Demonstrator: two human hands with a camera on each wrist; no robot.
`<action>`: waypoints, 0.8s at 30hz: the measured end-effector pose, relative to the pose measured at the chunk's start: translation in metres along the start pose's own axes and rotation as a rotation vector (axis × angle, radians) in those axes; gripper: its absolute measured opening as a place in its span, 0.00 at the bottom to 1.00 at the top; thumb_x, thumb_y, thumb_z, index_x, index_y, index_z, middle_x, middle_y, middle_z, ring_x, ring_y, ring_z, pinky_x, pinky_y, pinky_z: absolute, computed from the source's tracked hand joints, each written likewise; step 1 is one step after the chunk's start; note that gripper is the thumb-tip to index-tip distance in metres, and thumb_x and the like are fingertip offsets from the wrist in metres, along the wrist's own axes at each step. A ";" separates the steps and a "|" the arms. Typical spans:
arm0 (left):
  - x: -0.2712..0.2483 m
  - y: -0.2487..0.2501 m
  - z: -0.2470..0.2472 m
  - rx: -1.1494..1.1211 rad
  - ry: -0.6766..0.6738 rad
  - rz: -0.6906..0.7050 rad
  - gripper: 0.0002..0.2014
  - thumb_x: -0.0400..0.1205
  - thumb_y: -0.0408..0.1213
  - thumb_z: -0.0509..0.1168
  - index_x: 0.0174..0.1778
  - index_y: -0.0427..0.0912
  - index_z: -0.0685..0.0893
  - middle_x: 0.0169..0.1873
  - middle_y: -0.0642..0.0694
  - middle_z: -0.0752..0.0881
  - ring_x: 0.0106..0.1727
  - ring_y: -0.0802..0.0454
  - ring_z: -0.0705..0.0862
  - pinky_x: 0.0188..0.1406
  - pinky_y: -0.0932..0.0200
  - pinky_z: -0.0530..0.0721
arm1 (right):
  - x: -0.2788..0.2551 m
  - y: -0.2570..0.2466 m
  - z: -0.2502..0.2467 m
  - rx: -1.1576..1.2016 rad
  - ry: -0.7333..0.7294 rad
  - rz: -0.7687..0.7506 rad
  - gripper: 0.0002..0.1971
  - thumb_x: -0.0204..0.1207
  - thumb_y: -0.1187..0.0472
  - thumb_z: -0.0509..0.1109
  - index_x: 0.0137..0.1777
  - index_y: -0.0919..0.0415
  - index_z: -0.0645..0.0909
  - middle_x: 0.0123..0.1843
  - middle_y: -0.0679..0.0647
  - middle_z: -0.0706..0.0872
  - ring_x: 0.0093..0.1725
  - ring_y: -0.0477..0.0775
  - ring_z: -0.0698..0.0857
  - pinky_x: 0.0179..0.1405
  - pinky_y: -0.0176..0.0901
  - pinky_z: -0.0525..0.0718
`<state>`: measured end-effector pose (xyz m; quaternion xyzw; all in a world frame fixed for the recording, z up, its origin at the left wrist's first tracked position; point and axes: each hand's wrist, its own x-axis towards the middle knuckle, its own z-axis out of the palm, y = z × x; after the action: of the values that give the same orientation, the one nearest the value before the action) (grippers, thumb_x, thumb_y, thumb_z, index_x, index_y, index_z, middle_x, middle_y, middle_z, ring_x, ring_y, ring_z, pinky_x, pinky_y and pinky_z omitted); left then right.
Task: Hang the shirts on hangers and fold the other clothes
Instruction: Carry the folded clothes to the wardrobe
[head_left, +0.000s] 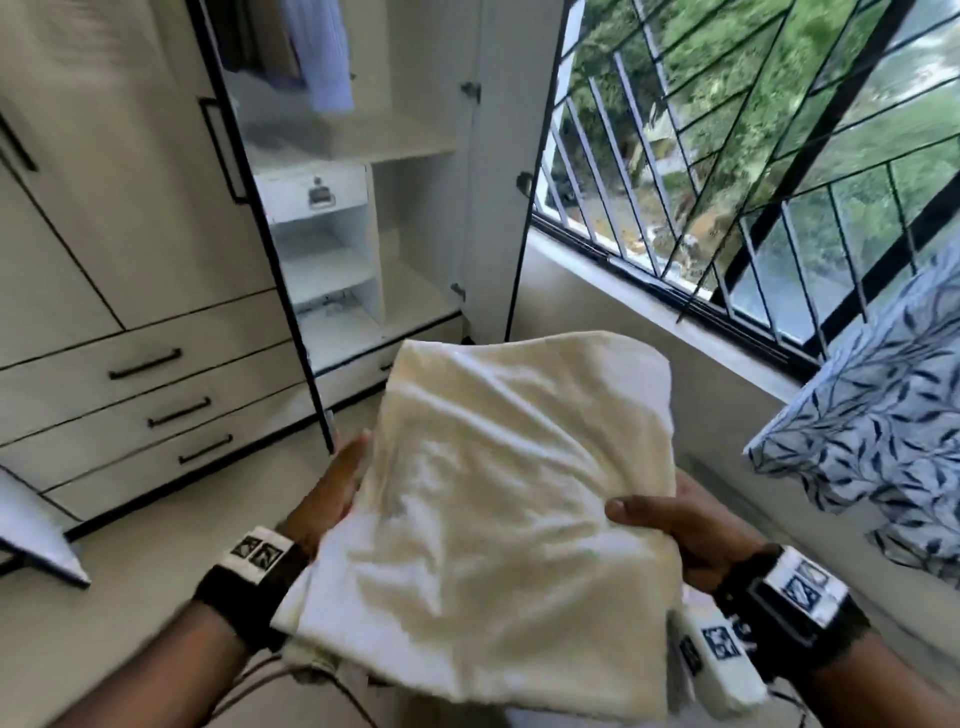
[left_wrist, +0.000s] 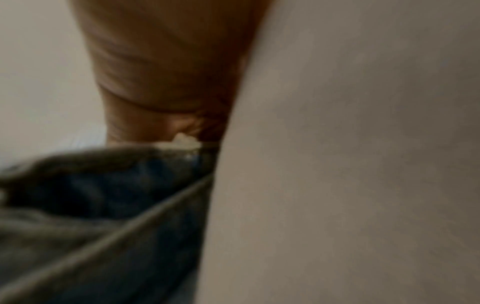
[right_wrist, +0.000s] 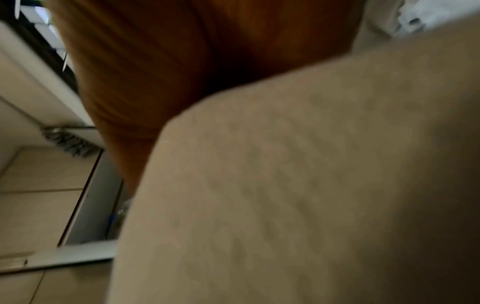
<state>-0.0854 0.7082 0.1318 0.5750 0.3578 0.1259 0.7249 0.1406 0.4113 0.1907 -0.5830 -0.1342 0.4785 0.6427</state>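
Observation:
A folded cream-white garment (head_left: 514, 499) is held up in front of me, between both hands, in the head view. My left hand (head_left: 337, 499) lies along its left edge, fingers under the cloth and mostly hidden. My right hand (head_left: 670, 525) grips its right edge, thumb on top and fingers beneath. Both wrist views are blurred: the cream garment (left_wrist: 337, 164) fills the right of the left wrist view beside the palm (left_wrist: 166, 61), and the same garment (right_wrist: 285, 185) covers most of the right wrist view. A pale shirt (head_left: 322, 52) hangs inside the open wardrobe.
The open wardrobe (head_left: 363, 234) with white shelves and a small drawer stands ahead. Closed drawers (head_left: 145, 395) are to its left. A barred window (head_left: 753, 156) is on the right. A blue leaf-patterned sheet (head_left: 872, 426) covers a bed corner at right.

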 end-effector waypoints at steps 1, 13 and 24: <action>-0.012 0.011 -0.007 0.003 -0.083 -0.033 0.44 0.66 0.70 0.78 0.67 0.38 0.85 0.64 0.43 0.88 0.59 0.57 0.85 0.62 0.63 0.81 | 0.010 0.001 0.011 -0.016 -0.015 -0.007 0.35 0.61 0.73 0.82 0.72 0.73 0.82 0.65 0.76 0.88 0.58 0.73 0.92 0.50 0.62 0.93; -0.018 0.019 -0.120 -0.099 0.022 -0.018 0.35 0.65 0.40 0.86 0.68 0.35 0.87 0.58 0.32 0.91 0.60 0.32 0.91 0.64 0.35 0.88 | 0.110 0.008 0.118 -0.051 0.024 0.099 0.25 0.68 0.68 0.81 0.67 0.69 0.86 0.57 0.76 0.89 0.45 0.70 0.90 0.57 0.72 0.86; 0.095 0.039 -0.146 -0.130 0.057 0.081 0.41 0.59 0.50 0.88 0.67 0.35 0.88 0.59 0.32 0.91 0.60 0.32 0.91 0.67 0.35 0.86 | 0.211 -0.030 0.120 -0.023 0.042 0.064 0.15 0.77 0.69 0.73 0.63 0.67 0.88 0.60 0.77 0.89 0.45 0.71 0.90 0.61 0.76 0.84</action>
<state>-0.1060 0.8856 0.1204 0.5369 0.3459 0.1944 0.7445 0.1734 0.6528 0.1703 -0.6044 -0.1073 0.4849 0.6230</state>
